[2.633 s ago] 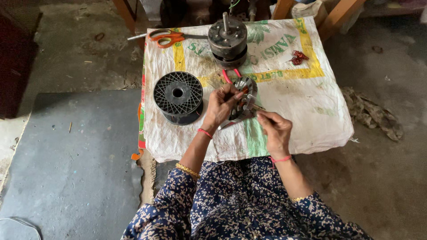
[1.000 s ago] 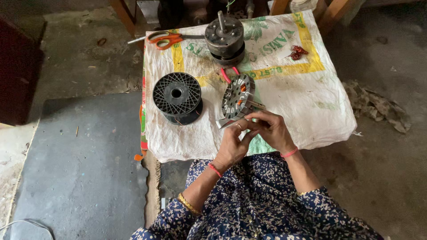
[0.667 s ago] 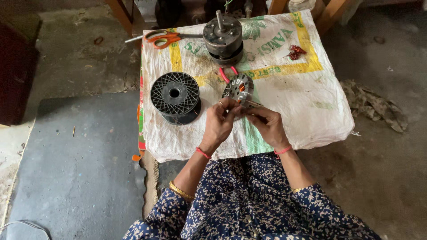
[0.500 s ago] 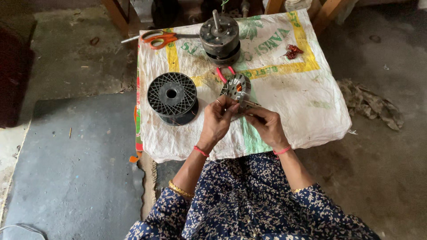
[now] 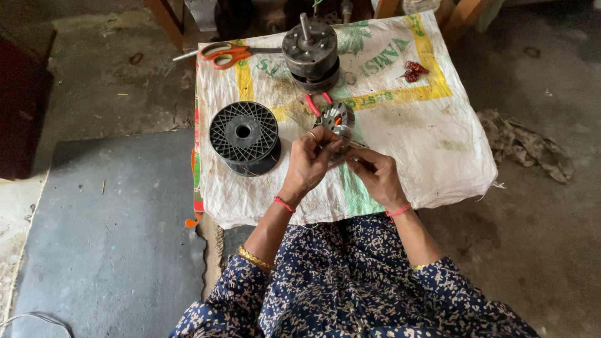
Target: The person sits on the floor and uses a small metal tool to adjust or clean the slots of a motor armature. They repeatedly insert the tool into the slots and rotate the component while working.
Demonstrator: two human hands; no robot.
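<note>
Both hands on stator (image 5: 336, 119) mid-sack (image 5: 432, 144): left hand (image 5: 310, 163) gripping its near side, right hand (image 5: 375, 175) pinching at its edge. Spool (image 5: 244, 134) just left, motor (image 5: 310, 50) behind; right half open. Fingertip contact unclear.

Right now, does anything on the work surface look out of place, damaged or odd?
Nothing looks spilled or broken. Both hands, left hand and right hand, hold the small stator core. The only stray bit is a crumpled red scrap lying loose on the woven sack cover.
</note>
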